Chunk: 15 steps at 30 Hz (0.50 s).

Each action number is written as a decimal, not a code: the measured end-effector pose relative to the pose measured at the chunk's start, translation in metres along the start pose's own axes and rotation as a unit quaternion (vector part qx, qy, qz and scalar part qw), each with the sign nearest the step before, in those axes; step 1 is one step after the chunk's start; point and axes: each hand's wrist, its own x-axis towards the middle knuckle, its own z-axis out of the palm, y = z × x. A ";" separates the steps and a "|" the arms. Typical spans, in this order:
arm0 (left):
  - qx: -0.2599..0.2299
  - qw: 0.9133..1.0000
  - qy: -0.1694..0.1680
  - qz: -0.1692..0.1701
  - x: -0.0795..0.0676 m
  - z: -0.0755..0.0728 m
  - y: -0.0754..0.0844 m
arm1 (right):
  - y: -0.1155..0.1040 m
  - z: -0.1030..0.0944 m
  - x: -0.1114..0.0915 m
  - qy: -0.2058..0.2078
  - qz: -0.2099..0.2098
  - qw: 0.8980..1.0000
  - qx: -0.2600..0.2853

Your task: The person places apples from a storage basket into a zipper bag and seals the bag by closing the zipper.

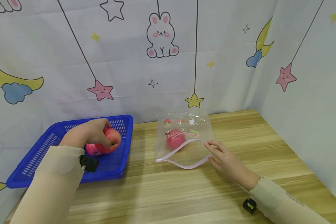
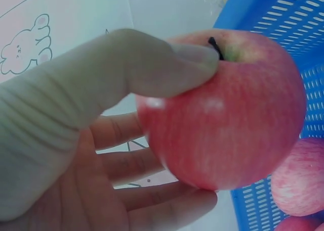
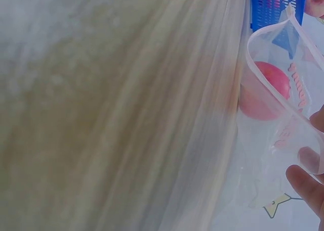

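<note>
My left hand (image 1: 91, 132) grips a red apple (image 2: 228, 125) above the blue plastic basket (image 1: 128, 149), the thumb lying beside its stem. More apples (image 2: 302, 178) lie in the basket below it. A clear zip bag (image 1: 189, 166) with a pink-edged mouth lies on the table, its mouth spread apart. Inside the bag is another red apple (image 1: 175, 141). My right hand (image 1: 228, 163) touches the right end of the bag's mouth, its fingers and thumb spread apart along the two edges. One fingertip shows through the plastic in the right wrist view.
The wooden table (image 1: 162, 199) meets a white curtain (image 1: 134, 56) printed with rabbits, stars and moons behind and at the right. A white slider (image 1: 160, 160) sits at the left end of the bag's mouth. The basket stands left of the bag.
</note>
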 end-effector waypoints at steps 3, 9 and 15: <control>0.002 1.000 0.007 0.007 -0.001 0.000 0.001 | 0.001 0.000 0.000 -0.004 0.003 1.000 0.000; 0.003 1.000 0.020 0.017 -0.003 -0.002 0.006 | 0.002 0.002 -0.001 -0.003 0.001 1.000 0.001; -0.009 1.000 0.019 0.021 -0.006 -0.003 0.012 | 0.002 0.001 -0.002 -0.009 0.009 1.000 0.003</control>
